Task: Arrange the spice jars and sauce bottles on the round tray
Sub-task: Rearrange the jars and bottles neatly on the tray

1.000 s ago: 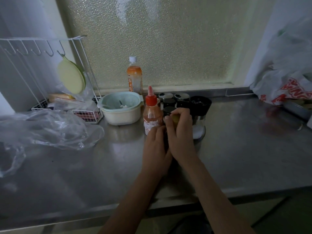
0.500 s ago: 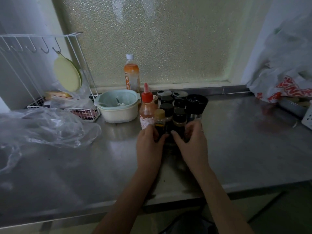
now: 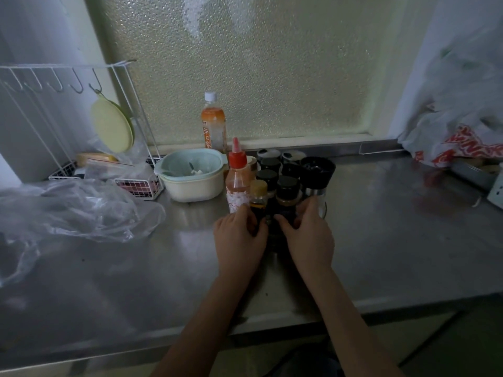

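Since the frame a second ago, both hands have dropped from the top of a jar to the base of the cluster, and over the last half second they have hardly shifted. Now the left hand [image 3: 239,235] curls around the foot of a small yellow-capped bottle [image 3: 258,198], fingers wrapped on its dark lower half. Beside it the right hand [image 3: 307,235] cups the bottom of a black-lidded spice jar [image 3: 287,190], thumb reaching toward the left hand without clearly meeting it. Whether either hand truly clamps its jar or only rests against it cannot be told, since the fingertips are hidden behind the glass.

Jars and bottles stand packed together at the back of the steel counter [image 3: 394,240]: a red-capped sauce bottle [image 3: 238,180] on the left, a tall grinder [image 3: 317,172] with a black top on the right, and more black lids behind. If a round tray lies under them, it is lost in shadow and behind the hands; no rim can be made out.

A pale bowl [image 3: 194,175] sits just left of the cluster, with a drink bottle [image 3: 213,123] behind it. Crumpled clear plastic [image 3: 76,210] is cut off at the left edge.
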